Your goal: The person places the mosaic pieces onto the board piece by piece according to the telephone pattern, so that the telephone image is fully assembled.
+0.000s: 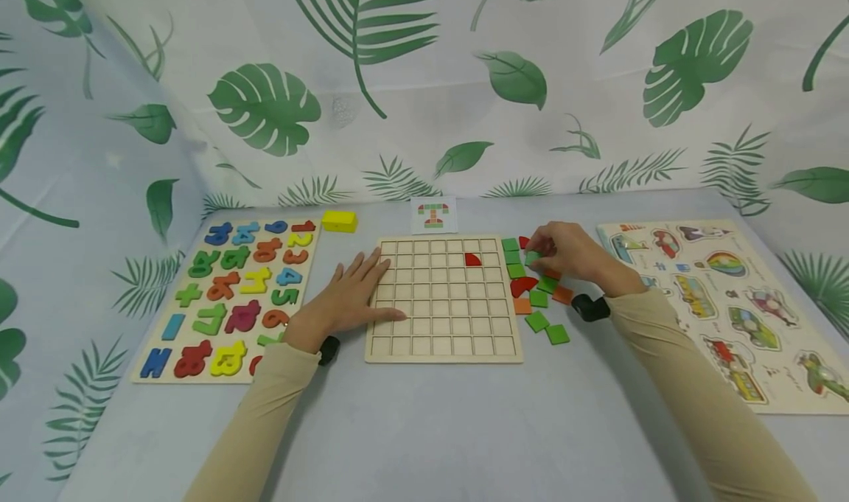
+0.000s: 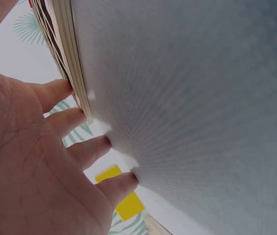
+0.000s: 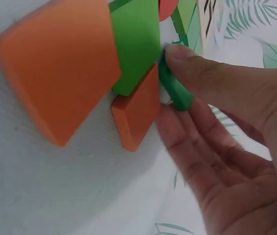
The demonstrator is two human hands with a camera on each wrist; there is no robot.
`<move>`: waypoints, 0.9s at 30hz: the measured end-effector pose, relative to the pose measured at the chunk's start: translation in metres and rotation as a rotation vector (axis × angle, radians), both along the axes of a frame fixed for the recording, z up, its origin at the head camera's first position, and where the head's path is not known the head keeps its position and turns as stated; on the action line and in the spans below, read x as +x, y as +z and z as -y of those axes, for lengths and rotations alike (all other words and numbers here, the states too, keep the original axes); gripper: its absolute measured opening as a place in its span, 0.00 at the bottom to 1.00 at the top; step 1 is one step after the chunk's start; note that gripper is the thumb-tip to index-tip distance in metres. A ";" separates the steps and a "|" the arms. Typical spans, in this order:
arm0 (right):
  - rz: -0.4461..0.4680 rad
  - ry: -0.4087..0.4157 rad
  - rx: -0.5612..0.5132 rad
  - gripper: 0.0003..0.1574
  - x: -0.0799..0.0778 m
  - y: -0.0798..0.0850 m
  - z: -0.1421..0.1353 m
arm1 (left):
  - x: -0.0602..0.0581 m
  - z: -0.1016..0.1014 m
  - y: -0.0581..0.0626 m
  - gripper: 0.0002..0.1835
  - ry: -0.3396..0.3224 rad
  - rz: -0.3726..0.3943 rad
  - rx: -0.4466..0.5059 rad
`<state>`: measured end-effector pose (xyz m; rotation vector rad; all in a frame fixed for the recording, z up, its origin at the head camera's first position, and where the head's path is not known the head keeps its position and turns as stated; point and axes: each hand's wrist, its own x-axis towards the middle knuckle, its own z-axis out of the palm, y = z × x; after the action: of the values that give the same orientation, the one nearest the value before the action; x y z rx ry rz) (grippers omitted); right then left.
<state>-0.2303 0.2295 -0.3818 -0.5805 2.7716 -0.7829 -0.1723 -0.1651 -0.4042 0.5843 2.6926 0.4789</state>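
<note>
A wooden grid board (image 1: 431,358) lies in the middle of the table, with one red quarter-circle tile (image 1: 472,259) in an upper right cell. My left hand (image 1: 348,293) rests at the board's left edge, fingers spread and thumb over the grid; the left wrist view shows fingertips touching the table and board side. Right of the board, my right hand (image 1: 570,251) pinches a green square tile (image 3: 175,83) between thumb and fingers, among loose tiles. Orange tiles (image 3: 60,68) and another green tile (image 3: 136,46) lie close by in the right wrist view.
A pattern card (image 1: 434,215) stands behind the board. To the left are a number puzzle board (image 1: 179,307) and a yellow block (image 1: 339,221); a picture puzzle board (image 1: 723,273) lies right, under the right forearm. Several green tiles (image 1: 558,334) lie beside the grid board.
</note>
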 end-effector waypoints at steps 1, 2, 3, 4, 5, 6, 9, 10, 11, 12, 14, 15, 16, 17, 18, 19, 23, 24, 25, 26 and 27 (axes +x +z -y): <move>-0.008 -0.004 -0.005 0.12 0.000 -0.001 0.000 | 0.000 0.000 0.000 0.57 -0.001 -0.001 0.001; -0.017 -0.008 -0.008 0.11 0.001 -0.001 0.001 | 0.000 0.000 0.000 0.57 -0.002 -0.002 0.000; -0.027 -0.012 -0.010 0.11 0.001 -0.002 0.001 | -0.001 0.000 0.000 0.57 -0.001 0.000 0.000; -0.037 -0.015 -0.012 0.11 0.001 -0.003 0.001 | -0.001 0.000 0.000 0.57 -0.001 0.001 0.000; -0.048 -0.017 -0.013 0.10 0.002 -0.003 0.001 | -0.001 0.000 0.000 0.57 -0.001 -0.001 0.002; -0.058 -0.018 -0.018 0.10 0.002 -0.003 0.001 | -0.001 0.000 0.000 0.57 -0.002 -0.004 0.003; -0.089 -0.011 -0.033 0.10 0.003 -0.004 0.000 | -0.001 -0.001 0.001 0.57 0.003 -0.001 -0.006; -0.096 -0.008 -0.037 0.10 0.003 -0.004 0.000 | -0.001 -0.001 0.001 0.57 0.002 -0.002 -0.009; -0.101 -0.006 -0.043 0.10 0.004 -0.004 0.000 | -0.001 -0.001 0.001 0.57 0.003 0.000 -0.012; -0.105 -0.001 -0.049 0.10 0.004 -0.004 0.000 | -0.001 -0.001 0.001 0.57 0.004 0.002 -0.016; -0.112 0.010 -0.053 0.09 0.003 -0.004 0.000 | -0.001 -0.001 0.001 0.57 0.002 -0.001 -0.016; -0.117 0.016 -0.057 0.09 0.003 -0.004 0.001 | -0.001 -0.001 0.001 0.57 0.002 -0.003 -0.015; -0.123 0.024 -0.061 0.08 0.003 -0.003 0.001 | -0.001 -0.001 0.001 0.57 0.001 -0.005 -0.013; -0.132 0.032 -0.067 0.08 0.003 -0.002 0.002 | -0.001 -0.001 0.001 0.57 0.001 -0.006 -0.010; -0.142 0.042 -0.072 0.08 0.002 0.000 0.003 | -0.002 -0.001 0.001 0.57 0.001 -0.008 -0.008; -0.152 0.049 -0.079 0.07 0.002 0.002 0.005 | -0.002 -0.001 0.001 0.57 0.000 -0.011 -0.005; -0.179 0.077 -0.108 0.07 0.001 0.012 0.015 | -0.001 0.000 0.001 0.57 0.001 -0.009 -0.007; -0.184 0.089 -0.119 0.07 0.001 0.015 0.018 | -0.001 0.000 0.001 0.57 -0.001 -0.010 -0.008; -0.189 0.101 -0.129 0.07 0.001 0.017 0.022 | -0.001 0.000 0.001 0.57 0.000 -0.008 -0.009; -0.194 0.115 -0.142 0.08 0.001 0.019 0.026 | -0.001 0.000 0.001 0.57 -0.001 -0.007 -0.009; -0.198 0.130 -0.158 0.08 0.001 0.020 0.031 | -0.001 0.000 0.000 0.57 0.000 -0.005 -0.009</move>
<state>-0.2293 0.1988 -0.3614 -0.9037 2.8275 -0.9697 -0.1736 -0.1646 -0.4038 0.5844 2.6979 0.4660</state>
